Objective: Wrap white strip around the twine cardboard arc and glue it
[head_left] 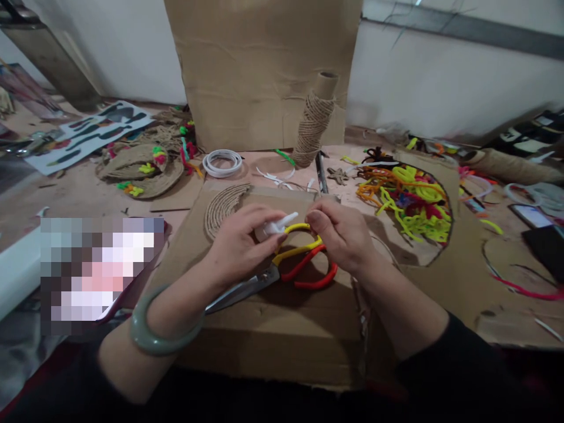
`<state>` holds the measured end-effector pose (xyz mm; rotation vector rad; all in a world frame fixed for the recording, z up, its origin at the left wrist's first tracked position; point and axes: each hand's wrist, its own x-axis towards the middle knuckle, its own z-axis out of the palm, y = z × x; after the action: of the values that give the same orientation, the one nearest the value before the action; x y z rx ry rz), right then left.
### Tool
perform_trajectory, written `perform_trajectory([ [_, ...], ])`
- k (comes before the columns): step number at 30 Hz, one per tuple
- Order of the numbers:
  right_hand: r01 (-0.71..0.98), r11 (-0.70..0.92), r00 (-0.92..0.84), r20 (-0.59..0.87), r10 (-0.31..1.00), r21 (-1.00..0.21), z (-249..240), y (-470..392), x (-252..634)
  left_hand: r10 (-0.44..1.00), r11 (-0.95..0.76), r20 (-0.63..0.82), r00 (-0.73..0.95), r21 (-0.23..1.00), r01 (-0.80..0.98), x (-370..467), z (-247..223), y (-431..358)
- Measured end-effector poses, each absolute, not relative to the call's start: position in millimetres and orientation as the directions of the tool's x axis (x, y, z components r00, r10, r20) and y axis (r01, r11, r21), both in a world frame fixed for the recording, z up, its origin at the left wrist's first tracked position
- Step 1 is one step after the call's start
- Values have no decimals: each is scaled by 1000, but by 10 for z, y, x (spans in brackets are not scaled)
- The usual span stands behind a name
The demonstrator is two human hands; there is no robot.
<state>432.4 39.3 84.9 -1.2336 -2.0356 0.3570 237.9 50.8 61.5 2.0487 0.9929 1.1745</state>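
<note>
Left hand [240,238] grips nozzle bottle [271,227] | right hand [343,234] clenched, contents unclear | cardboard [304,320] on littered table [79,197] | white wall [436,82]

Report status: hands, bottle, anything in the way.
Left hand holding white bottle, nozzle exposed. Right hand closed beside nozzle, contents unclear. Scissors on cardboard under hands.

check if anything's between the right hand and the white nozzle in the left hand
Nothing visible: open space separates the right hand from the white nozzle in the left hand. The yellow scissor handle shows just beneath.
</note>
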Motion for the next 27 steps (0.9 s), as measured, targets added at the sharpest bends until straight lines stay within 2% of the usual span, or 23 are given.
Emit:
perform_trajectory([
  [6,721,510,-375,354,857,-470,802,434,4328,695,-719,592,408,553,422,2391,500,523],
  [12,765,505,-424,279,862,-400,751,438,4342,694,-720,535,482,503,478,2356,488,505],
  [15,767,534,-454,288,843,-355,730,421,4347,711,-702,511,484,555,446,2354,520,500],
  [18,767,556,-454,342,823,-319,732,399,4338,737,-658,467,489,663,358,2359,579,498],
  [23,760,545,-388,423,818,-356,813,409,4376,867,-384,275,415,900,206,2338,677,508],
  [25,788,518,-423,321,848,-333,847,427,4429,922,-263,203,330,954,147,2318,698,528],
  [27,793,541,-530,120,839,-281,860,438,4487,950,-169,142,277,983,75,2300,716,554],
])
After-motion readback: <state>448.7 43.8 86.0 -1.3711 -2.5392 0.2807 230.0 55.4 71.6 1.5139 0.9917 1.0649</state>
